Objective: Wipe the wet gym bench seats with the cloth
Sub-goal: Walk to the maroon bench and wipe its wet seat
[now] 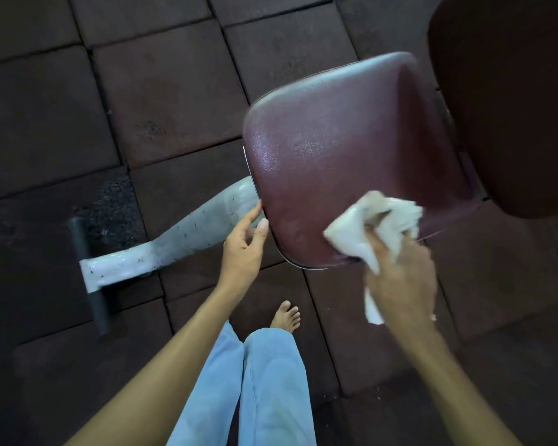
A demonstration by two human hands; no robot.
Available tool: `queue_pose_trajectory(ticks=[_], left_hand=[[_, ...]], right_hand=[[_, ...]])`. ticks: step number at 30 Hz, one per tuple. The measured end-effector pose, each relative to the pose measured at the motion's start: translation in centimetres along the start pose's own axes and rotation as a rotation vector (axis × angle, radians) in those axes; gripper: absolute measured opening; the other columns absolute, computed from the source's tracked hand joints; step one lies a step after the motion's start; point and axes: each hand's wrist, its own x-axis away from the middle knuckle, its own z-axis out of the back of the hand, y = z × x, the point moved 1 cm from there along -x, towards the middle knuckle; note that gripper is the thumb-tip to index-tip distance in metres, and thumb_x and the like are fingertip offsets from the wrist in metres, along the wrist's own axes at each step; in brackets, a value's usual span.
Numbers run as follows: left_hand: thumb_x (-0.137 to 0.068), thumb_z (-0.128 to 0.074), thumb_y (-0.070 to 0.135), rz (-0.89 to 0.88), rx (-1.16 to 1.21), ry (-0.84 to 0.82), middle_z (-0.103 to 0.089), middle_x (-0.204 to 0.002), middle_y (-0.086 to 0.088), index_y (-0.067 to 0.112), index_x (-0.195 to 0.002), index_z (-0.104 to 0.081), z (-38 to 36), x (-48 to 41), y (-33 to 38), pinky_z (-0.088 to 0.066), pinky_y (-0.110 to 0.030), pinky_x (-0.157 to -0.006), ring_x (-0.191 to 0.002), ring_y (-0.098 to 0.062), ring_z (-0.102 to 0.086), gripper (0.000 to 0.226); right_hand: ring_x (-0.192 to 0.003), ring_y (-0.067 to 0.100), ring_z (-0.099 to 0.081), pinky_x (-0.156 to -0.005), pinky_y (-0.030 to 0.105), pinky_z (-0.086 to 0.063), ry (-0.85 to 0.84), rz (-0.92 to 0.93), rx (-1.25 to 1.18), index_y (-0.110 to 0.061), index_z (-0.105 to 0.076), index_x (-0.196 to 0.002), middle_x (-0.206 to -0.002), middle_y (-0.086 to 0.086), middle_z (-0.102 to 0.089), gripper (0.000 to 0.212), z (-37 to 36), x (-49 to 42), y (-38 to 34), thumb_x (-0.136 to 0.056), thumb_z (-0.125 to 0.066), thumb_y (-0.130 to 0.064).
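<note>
**Desk:** What have you got hold of?

**Me:** The cloth, bunched in my right hand. My fingers are curled tight round it and press it on the seat at its near corner. A loose tail hangs out under the palm, on the wrist side of the fingers.

**Desk:** And the other hand?

**Me:** My left hand is loose, with the fingers nearly straight and nothing held. The thumb tip and forefinger touch the seat's rim. I can't tell whether they're bracing it or only resting there.

**Desk:** How will the cloth handle?

**Me:** Light, soft and floppy, I'd judge. It has no shape of its own, so a fistful round the middle is the right hold. Pinched by a corner it would trail and smear.

**Desk:** The seat?

**Me:** Padded, stiff underneath and fixed to the white frame, so I doubt it shifts much. The skin looks slick. There's a beaded shine ahead of my left fingertips, which I take for water. Any steadying belongs on the rim, not the wet top.

**Desk:** Which way does it lie?

**Me:** Its long axis runs from the end by my left fingers toward the dark back pad, beyond my right knuckles. The top faces up at me, a little tilted. Strokes along that line make most sense to me.
</note>
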Motion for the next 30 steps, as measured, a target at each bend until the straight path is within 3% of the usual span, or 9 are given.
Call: queue_pose_trajectory(ticks=[5,10,13,17,20,23,25,27,30], left_hand=[[-0.094,-0.055,0.028,-0.063,-0.108,0.045,-0.065,-0.106,0.021,0.024,-0.117,-0.058,0.3,-0.7,0.8,-0.049,-0.029,-0.092,-0.094,-0.003,-0.065,0.024],[-0.092,-0.054,0.039,-0.076,-0.119,0.054,-0.065,-0.121,0.003,0.027,-0.119,-0.055,0.1,-0.7,0.9,-0.051,-0.043,-0.095,-0.101,-0.016,-0.065,0.030],[-0.093,-0.054,0.036,-0.090,-0.114,-0.004,-0.056,-0.132,0.010,0.024,-0.132,-0.048,0.2,-1.4,1.8,-0.047,-0.026,-0.096,-0.110,0.001,-0.059,0.041],[-0.095,-0.054,0.022,-0.143,-0.167,0.035,-0.050,-0.130,0.013,0.018,-0.137,-0.042,0.0,-2.6,3.0,-0.037,0.001,-0.080,-0.095,0.026,-0.049,0.044],[-0.094,-0.054,0.025,-0.150,-0.218,0.033,-0.049,-0.129,0.014,0.015,-0.140,-0.041,0.2,-2.8,3.4,-0.037,0.002,-0.080,-0.094,0.025,-0.049,0.049],[-0.093,-0.054,0.031,-0.132,-0.285,0.000,-0.049,-0.133,0.013,0.018,-0.140,-0.039,0.6,-3.1,4.3,-0.042,-0.008,-0.090,-0.102,0.006,-0.055,0.051],[-0.093,-0.052,0.040,-0.133,-0.357,-0.037,-0.048,-0.139,0.006,0.019,-0.141,-0.037,1.1,-4.1,4.7,-0.044,-0.031,-0.103,-0.114,-0.008,-0.054,0.055],[-0.089,-0.050,0.051,-0.155,-0.420,-0.099,-0.049,-0.138,0.003,0.025,-0.140,-0.036,1.6,-5.6,5.3,-0.041,-0.042,-0.106,-0.123,-0.013,-0.050,0.059],[-0.089,-0.054,0.044,-0.184,-0.507,-0.196,-0.055,-0.128,0.000,0.032,-0.133,-0.042,2.5,-7.4,6.4,-0.044,-0.045,-0.102,-0.119,-0.018,-0.054,0.047]], right_hand=[[-0.093,0.046,-0.053,-0.076,0.050,-0.044,0.265,-0.463,0.024,-0.021,-0.057,-0.130,-0.119,0.032,-0.051,0.042,0.8,-6.9,3.8,-0.089,-0.051,-0.028],[-0.071,0.032,-0.048,-0.060,0.041,-0.041,0.249,0.038,0.010,-0.028,-0.055,-0.134,-0.102,0.019,-0.059,0.050,-1.0,-0.3,-3.3,-0.085,-0.058,-0.020],[-0.068,0.034,-0.050,-0.056,0.042,-0.043,0.202,0.082,0.058,-0.029,-0.049,-0.134,-0.093,0.022,-0.058,0.052,-0.9,0.1,2.4,-0.083,-0.054,-0.017],[-0.083,0.042,-0.054,-0.067,0.046,-0.045,0.282,-0.426,0.067,-0.024,-0.058,-0.127,-0.108,0.028,-0.056,0.039,0.4,-6.9,4.6,-0.089,-0.052,-0.024],[-0.076,0.036,-0.052,-0.061,0.041,-0.040,0.336,-0.281,0.110,-0.024,-0.057,-0.129,-0.097,0.020,-0.057,0.041,0.3,-7.7,-1.0,-0.088,-0.053,-0.025],[-0.070,0.030,-0.047,-0.059,0.040,-0.037,0.265,0.036,0.077,-0.026,-0.055,-0.134,-0.095,0.014,-0.058,0.046,-0.3,-3.9,-3.4,-0.088,-0.056,-0.025],[-0.067,0.030,-0.047,-0.056,0.039,-0.041,0.252,0.134,0.071,-0.028,-0.058,-0.131,-0.091,0.013,-0.058,0.047,-0.2,-3.2,-1.2,-0.083,-0.061,-0.025],[-0.066,0.031,-0.046,-0.053,0.039,-0.042,0.265,0.068,0.094,-0.027,-0.060,-0.128,-0.093,0.015,-0.058,0.043,0.1,-4.5,1.4,-0.085,-0.061,-0.027],[-0.071,0.034,-0.048,-0.057,0.040,-0.041,0.308,-0.272,0.065,-0.024,-0.060,-0.127,-0.098,0.019,-0.057,0.039,0.6,-7.5,1.0,-0.088,-0.058,-0.024]])
